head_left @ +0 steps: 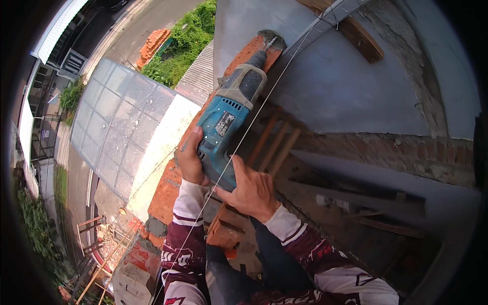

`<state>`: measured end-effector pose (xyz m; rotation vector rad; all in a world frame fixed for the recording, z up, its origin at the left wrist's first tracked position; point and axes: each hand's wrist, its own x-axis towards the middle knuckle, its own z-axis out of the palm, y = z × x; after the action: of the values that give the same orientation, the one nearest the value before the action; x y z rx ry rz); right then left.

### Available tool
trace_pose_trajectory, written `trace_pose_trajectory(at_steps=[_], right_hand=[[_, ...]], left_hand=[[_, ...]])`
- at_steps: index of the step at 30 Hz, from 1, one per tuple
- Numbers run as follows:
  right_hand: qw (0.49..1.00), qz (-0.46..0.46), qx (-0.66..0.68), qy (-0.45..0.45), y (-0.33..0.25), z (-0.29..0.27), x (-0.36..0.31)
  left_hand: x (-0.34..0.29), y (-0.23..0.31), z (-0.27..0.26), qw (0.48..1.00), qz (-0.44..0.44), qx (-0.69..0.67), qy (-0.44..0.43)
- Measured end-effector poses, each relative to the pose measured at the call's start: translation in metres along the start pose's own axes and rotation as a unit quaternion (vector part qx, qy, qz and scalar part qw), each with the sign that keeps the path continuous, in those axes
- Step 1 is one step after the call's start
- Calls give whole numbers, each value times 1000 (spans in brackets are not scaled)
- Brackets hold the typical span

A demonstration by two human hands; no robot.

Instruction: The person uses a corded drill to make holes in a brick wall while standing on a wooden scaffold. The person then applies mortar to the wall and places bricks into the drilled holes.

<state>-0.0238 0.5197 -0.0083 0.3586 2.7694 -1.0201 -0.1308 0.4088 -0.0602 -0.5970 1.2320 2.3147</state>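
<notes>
A blue and grey rotary hammer drill (pixel 223 122) lies lengthwise above the top of a narrow brick wall (pixel 165 195). My left hand (pixel 191 158) grips the left side of its body near the rear, thumb on top. Wrapped round the back handle is my right hand (pixel 253 192); its fingertips are partly hidden. The drill bit (pixel 271 42) points away from me at a grey mortar patch (pixel 278 38) on the wall's far end. Its tip seems to meet the mortar, but I cannot tell how deep it sits.
A taut white string (pixel 268 97) crosses diagonally over the drill. Smooth grey panels (pixel 310 101) and a wooden beam (pixel 362 40) stand to the right. Wooden rungs (pixel 277 145) show below. Left of the wall, a translucent roof (pixel 114 112) lies lower, beyond a steep drop.
</notes>
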Motion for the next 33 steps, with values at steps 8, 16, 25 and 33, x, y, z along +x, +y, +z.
trace_pose_trajectory(at_steps=[8,16,25,33], right_hand=[[1000,-16,-13,7,1,0,-1],[1000,-1,-22,7,-7,-7,0],[999,-15,-38,27,-8,-2,-2],[998,-11,-44,33,-7,-4,-3]], left_hand=[[-1,0,2,1000,2,6,15],[10,-11,-4,999,10,-21,27],[5,-6,-3,1000,5,-10,15],[1,-11,4,998,2,-1,59]])
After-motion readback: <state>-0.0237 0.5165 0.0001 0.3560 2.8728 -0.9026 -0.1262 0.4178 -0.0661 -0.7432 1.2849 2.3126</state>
